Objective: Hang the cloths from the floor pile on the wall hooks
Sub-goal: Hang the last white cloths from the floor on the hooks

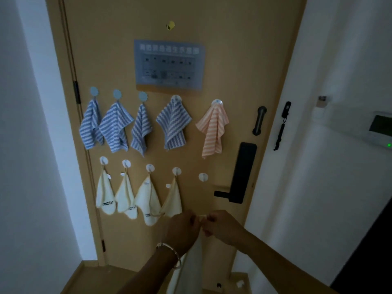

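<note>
Low on the door, my left hand (184, 229) and my right hand (221, 227) pinch the top edge of a cream cloth (192, 270) that hangs down between my forearms. Just above them a bare white hook (203, 177) ends the lower row. Several cream cloths (146, 203) hang from the other lower hooks. On the upper row hang several blue striped cloths (115, 127) and one orange striped cloth (213, 129). The floor pile is out of view.
The tan door (222, 60) carries a blue notice (169, 64), a black lock with lever handle (239, 175) to the right of the bare hook, and a door guard (259, 120). White walls flank the door; a panel with a green light (379, 128) is on the right.
</note>
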Action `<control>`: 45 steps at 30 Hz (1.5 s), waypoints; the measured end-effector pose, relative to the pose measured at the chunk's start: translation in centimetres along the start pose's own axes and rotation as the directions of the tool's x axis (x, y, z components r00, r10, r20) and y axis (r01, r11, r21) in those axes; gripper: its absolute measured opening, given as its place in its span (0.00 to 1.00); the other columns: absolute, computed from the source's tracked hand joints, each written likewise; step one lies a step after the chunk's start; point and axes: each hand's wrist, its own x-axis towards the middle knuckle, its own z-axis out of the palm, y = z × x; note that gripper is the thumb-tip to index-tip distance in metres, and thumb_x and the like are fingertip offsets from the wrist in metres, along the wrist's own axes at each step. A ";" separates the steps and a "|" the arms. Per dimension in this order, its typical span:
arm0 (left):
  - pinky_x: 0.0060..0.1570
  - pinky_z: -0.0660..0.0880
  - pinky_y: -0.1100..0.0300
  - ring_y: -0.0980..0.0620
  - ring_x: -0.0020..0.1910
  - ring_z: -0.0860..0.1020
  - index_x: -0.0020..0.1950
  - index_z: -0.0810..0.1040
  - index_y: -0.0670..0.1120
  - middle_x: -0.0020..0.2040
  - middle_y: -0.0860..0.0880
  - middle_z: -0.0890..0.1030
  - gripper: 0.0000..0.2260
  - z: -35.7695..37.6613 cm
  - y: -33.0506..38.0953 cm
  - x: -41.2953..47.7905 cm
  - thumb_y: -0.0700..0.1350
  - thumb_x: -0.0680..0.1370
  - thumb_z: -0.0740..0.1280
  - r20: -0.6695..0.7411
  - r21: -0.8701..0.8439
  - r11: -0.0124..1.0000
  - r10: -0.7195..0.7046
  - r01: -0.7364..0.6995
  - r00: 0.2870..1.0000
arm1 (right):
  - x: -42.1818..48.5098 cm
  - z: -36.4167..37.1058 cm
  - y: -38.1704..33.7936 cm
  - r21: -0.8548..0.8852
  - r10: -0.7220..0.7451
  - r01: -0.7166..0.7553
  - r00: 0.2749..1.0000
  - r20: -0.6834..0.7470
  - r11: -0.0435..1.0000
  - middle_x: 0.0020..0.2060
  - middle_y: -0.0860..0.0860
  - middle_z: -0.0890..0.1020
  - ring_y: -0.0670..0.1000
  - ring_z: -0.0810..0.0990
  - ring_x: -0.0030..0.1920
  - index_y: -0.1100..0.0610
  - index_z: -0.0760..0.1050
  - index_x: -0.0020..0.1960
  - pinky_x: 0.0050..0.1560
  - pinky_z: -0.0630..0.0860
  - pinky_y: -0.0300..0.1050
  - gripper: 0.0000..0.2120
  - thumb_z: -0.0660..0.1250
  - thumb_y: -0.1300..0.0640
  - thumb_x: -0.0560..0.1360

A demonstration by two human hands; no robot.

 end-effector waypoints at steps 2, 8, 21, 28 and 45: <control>0.33 0.67 0.61 0.52 0.37 0.77 0.44 0.74 0.47 0.39 0.49 0.80 0.12 1.1 -0.9 3.5 0.53 0.79 0.60 0.023 -0.051 0.999 0.016 -0.015 1.000 | 3.3 -0.9 0.1 -0.029 0.029 -0.030 0.999 -0.021 0.999 0.37 0.54 0.79 0.49 0.77 0.39 0.59 0.76 0.39 0.40 0.70 0.39 0.15 0.61 0.51 0.79; 0.39 0.73 0.59 0.52 0.38 0.78 0.38 0.70 0.52 0.36 0.52 0.78 0.13 3.8 -5.0 13.3 0.58 0.77 0.60 0.124 -0.178 0.983 -0.021 0.043 0.992 | 13.8 -2.5 0.4 -0.110 0.184 -0.187 0.982 -0.039 0.976 0.35 0.54 0.77 0.48 0.75 0.36 0.59 0.72 0.37 0.36 0.70 0.37 0.10 0.63 0.56 0.76; 0.42 0.75 0.56 0.49 0.41 0.78 0.38 0.71 0.50 0.39 0.50 0.80 0.08 10.2 -9.2 26.9 0.49 0.77 0.60 0.272 -0.182 0.968 -0.119 0.173 0.955 | 28.2 -4.8 5.7 -0.126 0.324 -0.326 0.945 -0.039 0.937 0.42 0.53 0.78 0.49 0.76 0.40 0.56 0.74 0.45 0.41 0.75 0.40 0.05 0.61 0.57 0.78; 0.44 0.76 0.56 0.47 0.44 0.80 0.35 0.69 0.51 0.42 0.46 0.82 0.11 13.6 -10.2 32.1 0.49 0.78 0.60 0.299 -0.102 0.972 -0.171 0.210 0.939 | 34.4 -5.7 8.7 0.013 0.328 -0.329 0.944 0.038 0.944 0.35 0.50 0.80 0.51 0.81 0.38 0.53 0.74 0.44 0.44 0.78 0.45 0.07 0.59 0.62 0.77; 0.41 0.73 0.59 0.46 0.47 0.81 0.49 0.79 0.45 0.47 0.44 0.83 0.13 19.2 -12.2 36.6 0.50 0.79 0.58 0.354 0.086 0.962 -0.274 0.261 0.894 | 40.1 -7.2 14.0 -0.138 0.358 -0.341 0.926 0.118 0.930 0.43 0.51 0.78 0.55 0.80 0.49 0.55 0.75 0.48 0.55 0.75 0.50 0.06 0.62 0.53 0.78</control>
